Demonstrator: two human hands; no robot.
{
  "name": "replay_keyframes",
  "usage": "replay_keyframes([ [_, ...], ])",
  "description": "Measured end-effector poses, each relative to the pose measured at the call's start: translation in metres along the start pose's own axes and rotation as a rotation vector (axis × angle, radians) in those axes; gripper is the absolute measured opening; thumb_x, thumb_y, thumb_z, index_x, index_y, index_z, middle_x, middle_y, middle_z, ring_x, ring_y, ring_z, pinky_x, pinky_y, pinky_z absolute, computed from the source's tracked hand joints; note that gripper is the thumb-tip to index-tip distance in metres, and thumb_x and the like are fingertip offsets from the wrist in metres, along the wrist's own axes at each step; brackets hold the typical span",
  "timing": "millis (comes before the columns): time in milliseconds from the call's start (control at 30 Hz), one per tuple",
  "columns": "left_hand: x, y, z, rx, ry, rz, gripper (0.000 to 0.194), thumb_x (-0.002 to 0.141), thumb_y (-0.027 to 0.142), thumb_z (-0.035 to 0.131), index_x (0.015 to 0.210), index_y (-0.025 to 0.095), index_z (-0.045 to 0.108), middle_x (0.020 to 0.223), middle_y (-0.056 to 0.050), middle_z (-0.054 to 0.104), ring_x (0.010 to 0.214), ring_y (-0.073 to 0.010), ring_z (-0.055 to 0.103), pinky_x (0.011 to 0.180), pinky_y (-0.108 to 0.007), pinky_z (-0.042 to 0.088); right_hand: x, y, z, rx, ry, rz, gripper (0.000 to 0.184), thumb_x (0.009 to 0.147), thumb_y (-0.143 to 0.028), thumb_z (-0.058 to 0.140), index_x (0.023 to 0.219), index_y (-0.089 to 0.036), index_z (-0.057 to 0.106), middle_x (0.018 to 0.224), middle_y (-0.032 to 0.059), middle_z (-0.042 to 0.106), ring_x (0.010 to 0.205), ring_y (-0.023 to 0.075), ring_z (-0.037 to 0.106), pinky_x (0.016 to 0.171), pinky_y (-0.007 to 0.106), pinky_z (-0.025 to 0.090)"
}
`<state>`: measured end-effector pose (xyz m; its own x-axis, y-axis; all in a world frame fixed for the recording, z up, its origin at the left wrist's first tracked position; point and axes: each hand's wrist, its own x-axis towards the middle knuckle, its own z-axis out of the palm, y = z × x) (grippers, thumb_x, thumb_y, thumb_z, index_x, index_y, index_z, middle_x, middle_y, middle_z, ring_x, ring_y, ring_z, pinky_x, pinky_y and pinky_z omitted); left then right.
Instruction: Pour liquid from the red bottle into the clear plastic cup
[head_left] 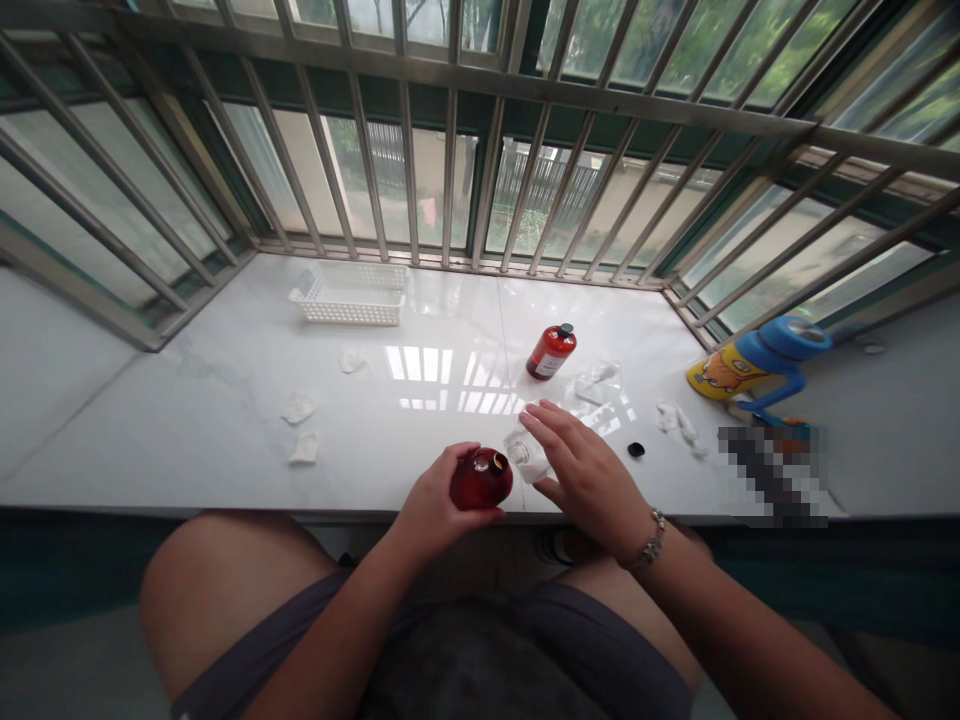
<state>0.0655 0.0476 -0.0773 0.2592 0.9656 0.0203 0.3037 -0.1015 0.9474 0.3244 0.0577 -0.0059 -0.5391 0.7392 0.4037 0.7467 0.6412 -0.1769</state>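
Observation:
My left hand is wrapped round a dark red bottle, which stands uncapped near the counter's front edge with its black-rimmed mouth showing. Just right of it, my right hand holds a small clear bottle between fingers and thumb. This clear bottle is tilted, its neck pointing left toward the red bottle's mouth; my fingers hide part of it. A loose black cap lies right of my right hand. Farther back stands a second red bottle with a white label and a black cap.
A white perforated basket sits at the back left. Crumpled tissues lie on the left, more tissues on the right. Clear plastic packaging lies beside the capped bottle. A blue and yellow flask stands at right. Window bars border the counter.

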Motion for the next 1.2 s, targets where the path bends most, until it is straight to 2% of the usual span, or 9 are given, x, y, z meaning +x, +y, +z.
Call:
replay_keyframes([
  [100,-0.002,-0.003,-0.001,-0.011,0.021,-0.004,0.086,0.067,0.039,0.102,0.140,0.028,0.058,0.142,-0.008,0.070,0.131,-0.0311,0.068,0.115,-0.046,0.055,-0.011,0.005,0.017,0.225,0.076,0.210,0.082,0.090,-0.015,0.076,0.163,-0.027,0.039,0.159,0.0136,0.056,0.151,0.0328,0.053,0.124,0.055,0.050],
  [200,-0.004,-0.005,-0.004,-0.002,0.057,-0.006,0.084,0.068,0.038,0.102,0.139,0.029,0.058,0.142,-0.008,0.070,0.132,-0.0310,0.069,0.115,-0.047,0.055,-0.025,0.013,0.038,0.381,0.132,0.397,0.077,0.087,-0.031,0.085,0.154,-0.027,0.046,0.153,0.0139,0.060,0.142,0.0336,0.060,0.118,0.056,0.055],
  [300,-0.005,-0.005,-0.010,0.000,0.123,0.002,0.081,0.071,0.037,0.100,0.140,0.030,0.058,0.144,-0.007,0.068,0.134,-0.0304,0.068,0.116,-0.046,0.055,-0.039,0.022,0.059,0.420,0.163,0.462,0.067,0.085,-0.039,0.087,0.143,-0.026,0.056,0.144,0.0151,0.061,0.135,0.0351,0.062,0.111,0.057,0.058],
  [400,-0.002,-0.005,-0.018,-0.003,0.221,0.003,0.081,0.072,0.039,0.099,0.141,0.030,0.057,0.144,-0.007,0.068,0.133,-0.0303,0.068,0.116,-0.047,0.055,-0.051,0.029,0.073,0.464,0.141,0.518,0.064,0.086,-0.043,0.087,0.141,-0.026,0.059,0.139,0.0141,0.063,0.128,0.0343,0.064,0.107,0.056,0.059],
  [633,0.007,-0.012,-0.034,-0.012,0.356,0.005,0.081,0.072,0.045,0.097,0.140,0.029,0.056,0.142,-0.009,0.068,0.128,-0.0304,0.070,0.112,-0.049,0.058,-0.066,0.040,0.082,0.570,0.093,0.667,0.072,0.085,-0.051,0.087,0.147,-0.030,0.056,0.149,0.0105,0.062,0.132,0.0338,0.065,0.117,0.058,0.053],
  [767,0.005,-0.014,-0.035,0.003,0.348,-0.006,0.081,0.072,0.047,0.096,0.140,0.029,0.056,0.141,-0.009,0.068,0.127,-0.0303,0.071,0.111,-0.048,0.059,-0.067,0.039,0.081,0.638,0.117,0.661,0.071,0.086,-0.051,0.087,0.145,-0.030,0.056,0.149,0.0099,0.061,0.135,0.0325,0.064,0.119,0.057,0.052],
  [900,-0.001,-0.007,-0.028,0.051,0.249,-0.009,0.080,0.073,0.044,0.097,0.140,0.030,0.057,0.142,-0.008,0.068,0.129,-0.0301,0.070,0.114,-0.048,0.056,-0.061,0.026,0.070,0.677,0.186,0.629,0.069,0.089,-0.046,0.086,0.148,-0.031,0.054,0.151,0.0100,0.058,0.138,0.0312,0.062,0.116,0.053,0.057],
  [1067,-0.007,0.008,-0.013,0.099,0.118,0.015,0.077,0.073,0.038,0.097,0.140,0.030,0.059,0.144,-0.007,0.069,0.133,-0.0311,0.068,0.115,-0.048,0.055,-0.044,0.007,0.038,0.390,0.247,0.447,0.066,0.095,-0.032,0.078,0.155,-0.033,0.049,0.150,0.0110,0.059,0.144,0.0330,0.056,0.120,0.058,0.053],
  [1200,-0.008,0.015,-0.002,0.089,0.063,0.017,0.078,0.073,0.038,0.097,0.141,0.030,0.058,0.144,-0.008,0.069,0.133,-0.0316,0.068,0.115,-0.049,0.056,-0.030,-0.004,0.015,0.179,0.257,0.288,0.064,0.102,-0.023,0.070,0.160,-0.033,0.046,0.149,0.0122,0.061,0.142,0.0326,0.058,0.121,0.058,0.053],
])
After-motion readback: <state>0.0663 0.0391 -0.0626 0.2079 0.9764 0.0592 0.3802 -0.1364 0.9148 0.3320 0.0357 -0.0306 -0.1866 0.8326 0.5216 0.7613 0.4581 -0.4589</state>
